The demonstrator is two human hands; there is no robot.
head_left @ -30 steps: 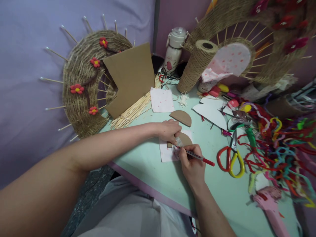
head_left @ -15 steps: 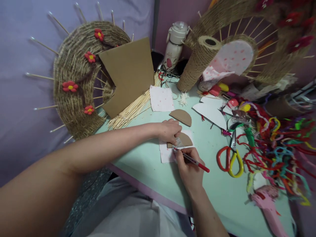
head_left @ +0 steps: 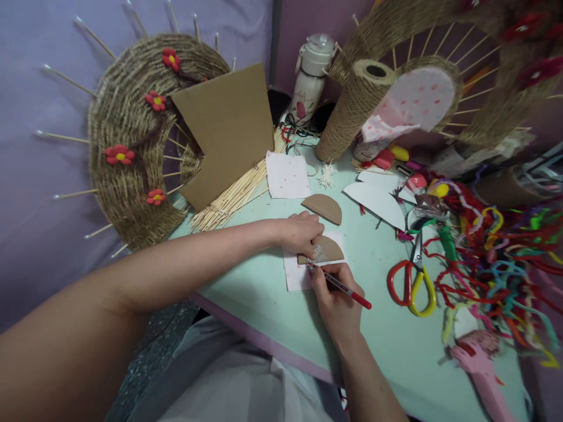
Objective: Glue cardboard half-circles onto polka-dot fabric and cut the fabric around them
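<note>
My right hand (head_left: 338,296) is closed around a red pen (head_left: 347,288), its tip at the straight lower edge of a brown cardboard half-circle (head_left: 333,248). Under that half-circle lies white dotted cloth (head_left: 297,278). With fingers curled, my left hand (head_left: 302,230) presses the half-circle down from its left side. A small translucent patch (head_left: 319,253) shows on the cardboard by my left fingertips; what it is I cannot make out. Just beyond sits a second cardboard half-circle (head_left: 323,208). Another dotted cloth square (head_left: 288,176) lies farther back.
Scissors (head_left: 413,281), a pink glue gun (head_left: 477,369) and tangled pipe cleaners (head_left: 505,264) are on the right. White cut shapes (head_left: 376,202), a twine roll (head_left: 354,111) and a bottle (head_left: 308,82) stand farther back. Thin sticks (head_left: 233,196) and a cardboard sheet (head_left: 229,129) lie left, before a twine-wrapped ring (head_left: 118,123).
The view has shifted slightly. Both hands stay almost where they were, the pen's tip still at the half-circle's edge.
</note>
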